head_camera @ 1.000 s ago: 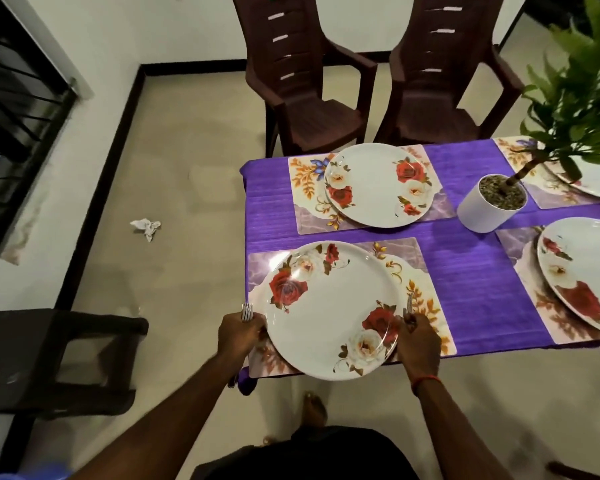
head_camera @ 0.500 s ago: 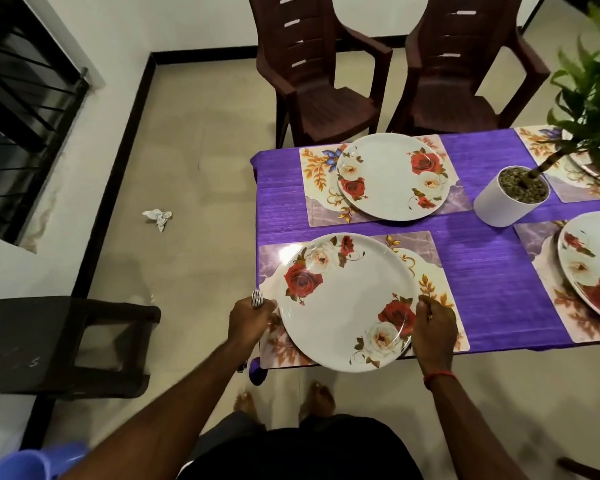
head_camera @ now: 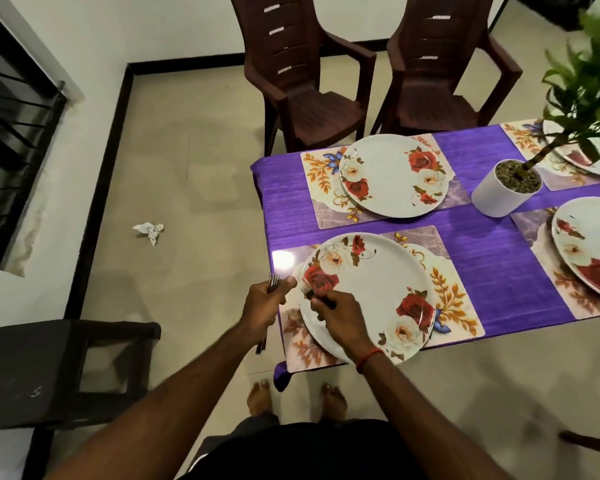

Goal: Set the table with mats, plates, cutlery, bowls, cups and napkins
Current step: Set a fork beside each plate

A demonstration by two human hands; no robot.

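Note:
A floral plate lies on a patterned mat at the near left corner of the purple table. My left hand grips a bundle of metal cutlery just off the table's left edge; fork tines stick up and handles hang below the fist. My right hand hovers over the plate's left part, close to my left hand, and pinches a slim dark piece, apparently cutlery. A second plate sits on the far mat. Two more plates on mats show at the right.
A white pot with a green plant stands mid-table. Two brown plastic chairs face the far side. A dark stool stands on the floor at my left. Crumpled paper lies on the floor. My bare feet are below the table edge.
My right hand has moved from the plate's right rim across to its left part, next to my left hand. The left hand still grips the cutlery bundle. The view has shifted left.

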